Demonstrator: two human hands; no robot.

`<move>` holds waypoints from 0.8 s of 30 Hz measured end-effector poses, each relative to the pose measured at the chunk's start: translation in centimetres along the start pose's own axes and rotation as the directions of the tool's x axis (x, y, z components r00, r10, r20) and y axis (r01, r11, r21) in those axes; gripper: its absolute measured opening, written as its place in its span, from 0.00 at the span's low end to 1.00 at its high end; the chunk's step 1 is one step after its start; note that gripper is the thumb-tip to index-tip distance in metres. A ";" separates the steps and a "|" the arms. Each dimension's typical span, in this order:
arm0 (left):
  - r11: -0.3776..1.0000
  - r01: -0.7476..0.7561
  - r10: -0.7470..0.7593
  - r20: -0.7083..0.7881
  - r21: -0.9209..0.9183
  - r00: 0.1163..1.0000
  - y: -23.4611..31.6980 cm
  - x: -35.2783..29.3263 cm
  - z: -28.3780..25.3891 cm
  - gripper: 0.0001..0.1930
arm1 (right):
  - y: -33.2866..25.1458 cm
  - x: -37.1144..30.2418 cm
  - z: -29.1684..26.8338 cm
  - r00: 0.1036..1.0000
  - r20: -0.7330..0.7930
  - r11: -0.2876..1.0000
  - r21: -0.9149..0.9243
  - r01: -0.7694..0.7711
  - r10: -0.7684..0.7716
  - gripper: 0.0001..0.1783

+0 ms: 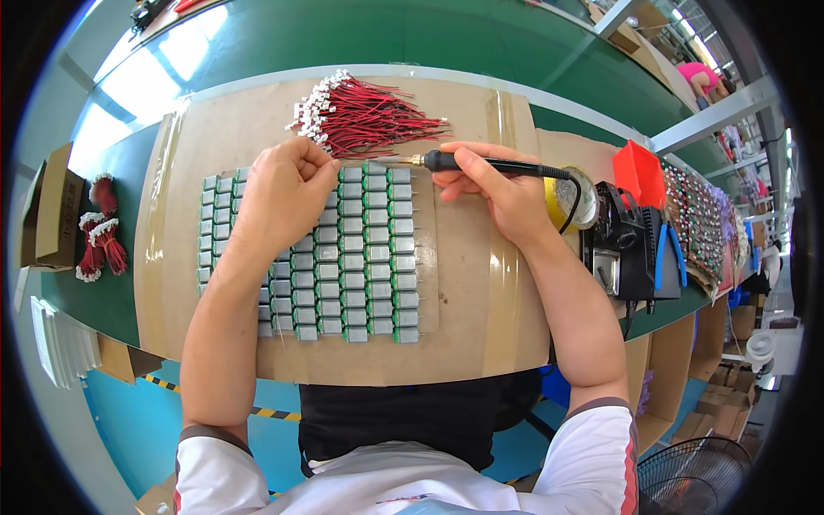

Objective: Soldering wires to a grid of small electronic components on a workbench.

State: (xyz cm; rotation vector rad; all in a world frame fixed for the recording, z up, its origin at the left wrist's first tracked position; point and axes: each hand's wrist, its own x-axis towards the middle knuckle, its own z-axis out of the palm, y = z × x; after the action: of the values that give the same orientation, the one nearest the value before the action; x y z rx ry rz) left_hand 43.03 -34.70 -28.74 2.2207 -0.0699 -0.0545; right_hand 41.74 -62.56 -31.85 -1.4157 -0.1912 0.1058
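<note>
My right hand (506, 193) grips a soldering iron (506, 165) by its black handle. The tip points left and reaches the far edge of a block of small grey metal motors (354, 249) with green boards, set in close rows. My left hand (287, 193) is pinched at that same far edge, near the tip; what sits between its fingertips is hidden. The hand and forearm cover part of the rows. Just beyond lies a fanned pile of red and dark wires (369, 112) with white connectors. A cardboard sheet (468, 343) lies under everything.
Right of the sheet stand a yellow-rimmed solder spool (571, 199), a black soldering station (631, 245), a red bin (639, 174) and a blue-handled tool (660, 257). At left are tied wire bundles (105, 240) and an open carton (60, 210). Another person (697, 77) is far right.
</note>
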 end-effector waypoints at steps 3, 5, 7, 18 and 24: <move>1.000 0.004 -0.005 0.002 0.007 1.000 0.1 0.0 0.0 0.09 | 0.0 0.0 0.0 1.000 0.002 1.000 -0.002 0.004 -0.004 0.16; 1.000 0.001 -0.001 0.000 0.006 1.000 0.0 0.0 0.1 0.09 | 0.0 0.0 0.0 1.000 0.004 1.000 -0.001 0.005 -0.005 0.16; 1.000 -0.003 0.003 -0.002 0.005 1.000 -0.1 0.0 0.1 0.09 | 0.0 0.0 0.2 1.000 -0.006 1.000 0.000 0.002 -0.002 0.16; 1.000 -0.006 0.006 0.018 0.009 1.000 0.1 0.0 0.0 0.09 | -0.1 0.0 0.2 1.000 -0.011 1.000 -0.017 0.012 -0.012 0.16; 1.000 -0.014 0.014 0.023 0.012 1.000 -0.1 -0.1 0.1 0.10 | -0.1 -0.1 0.3 1.000 -0.011 1.000 -0.021 0.006 -0.006 0.16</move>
State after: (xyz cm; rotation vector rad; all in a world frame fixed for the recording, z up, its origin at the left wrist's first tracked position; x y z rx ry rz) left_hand 42.98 -34.72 -28.83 2.2320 -0.0985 -0.0723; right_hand 41.62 -62.31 -31.68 -1.4360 -0.1874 0.0914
